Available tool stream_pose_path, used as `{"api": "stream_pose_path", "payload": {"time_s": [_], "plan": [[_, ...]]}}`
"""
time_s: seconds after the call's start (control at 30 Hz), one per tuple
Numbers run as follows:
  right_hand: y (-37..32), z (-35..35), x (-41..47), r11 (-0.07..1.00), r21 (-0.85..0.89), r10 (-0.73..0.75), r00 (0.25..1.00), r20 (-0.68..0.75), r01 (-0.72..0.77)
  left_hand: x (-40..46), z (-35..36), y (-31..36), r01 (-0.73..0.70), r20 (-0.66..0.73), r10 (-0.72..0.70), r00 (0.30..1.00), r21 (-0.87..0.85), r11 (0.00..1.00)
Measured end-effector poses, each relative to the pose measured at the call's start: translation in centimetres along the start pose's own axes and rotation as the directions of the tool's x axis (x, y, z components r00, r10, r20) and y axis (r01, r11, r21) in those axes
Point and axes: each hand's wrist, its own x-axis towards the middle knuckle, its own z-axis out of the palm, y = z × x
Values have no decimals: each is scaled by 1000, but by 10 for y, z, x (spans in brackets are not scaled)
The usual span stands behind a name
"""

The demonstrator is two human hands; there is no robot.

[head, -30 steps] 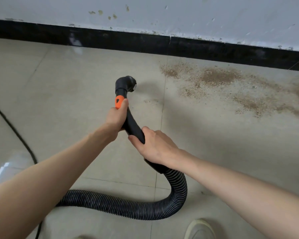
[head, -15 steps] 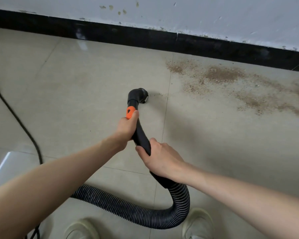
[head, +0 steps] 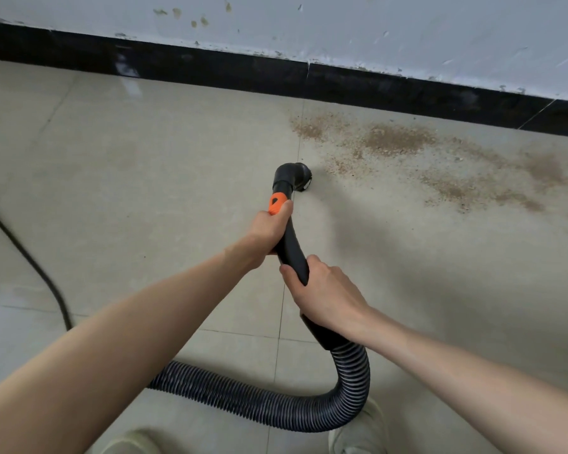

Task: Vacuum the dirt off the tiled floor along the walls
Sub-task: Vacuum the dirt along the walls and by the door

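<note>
Sliding right since a second ago, the nozzle [head: 294,178] now sits at the near edge of the dirt [head: 397,140] by the wall [head: 374,24], both hands, left [head: 269,229] and right [head: 323,294], wrapped round the wand [head: 291,247], so suction looks about to start on the patch.

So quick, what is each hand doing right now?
Left hand: closed around the vacuum pipe, just below its orange collar.
Right hand: closed around the same pipe, lower down, near the ribbed hose.

Black cable [head: 43,276] at left; pale shoes [head: 358,434] below.
</note>
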Motion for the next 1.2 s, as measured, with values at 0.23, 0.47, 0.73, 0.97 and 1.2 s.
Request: {"api": "stream_pose_path", "payload": {"time_s": [0.23,0.47,0.73,0.97,1.2], "plan": [[-3,-3,-4,986,47,-167,975,144,162,-14,-24,-23,-38,-234,-6,972,-185,982],[-15,14,-8,941,-73,-296,908,298,331,-30,-67,-45,26,-306,-112,945,-270,962],[-4,46,-25,949,-65,-251,863,439,308,-59,-63,-84,48,-355,-108,929,-174,984],[-5,36,-26,922,387,-155,891,428,-25,-54,-42,-66,42,-218,-85,972,-193,980],[5,26,-30,949,309,-24,966,257,-58,-43,-10,-47,65,-10,-66,998,-120,991]]}}
